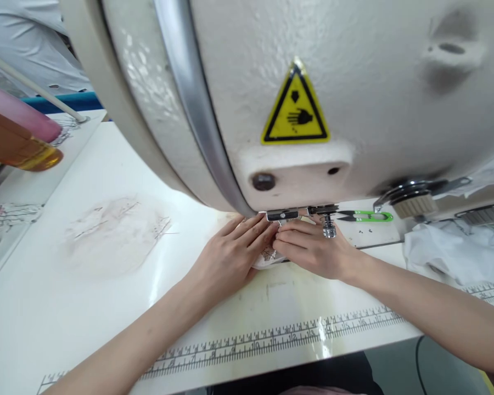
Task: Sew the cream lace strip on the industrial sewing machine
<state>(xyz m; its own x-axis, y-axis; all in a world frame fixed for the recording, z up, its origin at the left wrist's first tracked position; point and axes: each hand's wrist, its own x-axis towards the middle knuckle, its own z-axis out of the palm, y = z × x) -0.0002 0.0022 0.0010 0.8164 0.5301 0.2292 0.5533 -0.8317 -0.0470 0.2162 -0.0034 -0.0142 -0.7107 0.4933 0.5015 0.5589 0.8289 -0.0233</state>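
Note:
A sewing machine [230, 66] fills the upper view, its needle area hidden behind the machine head. Under it lies a small piece of white fabric [264, 262], mostly covered by my hands. My left hand [229, 251] rests palm down on the fabric, its fingers stretched forward and lying flat. From the right, my right hand [313, 249] has its fingers curled together at the fabric's edge, with fingertips close to those of my left. My right thumb is mostly out of sight. Green-handled thread snips [370, 216] lie just beyond my right hand.
A printed ruler [271, 339] runs along the table's front edge. Loose threads lie on a round pale patch [111, 233] at left. Crumpled white cloth [456, 249] sits at right. A pink thread cone [20, 104] and an amber container [16, 140] stand at far left.

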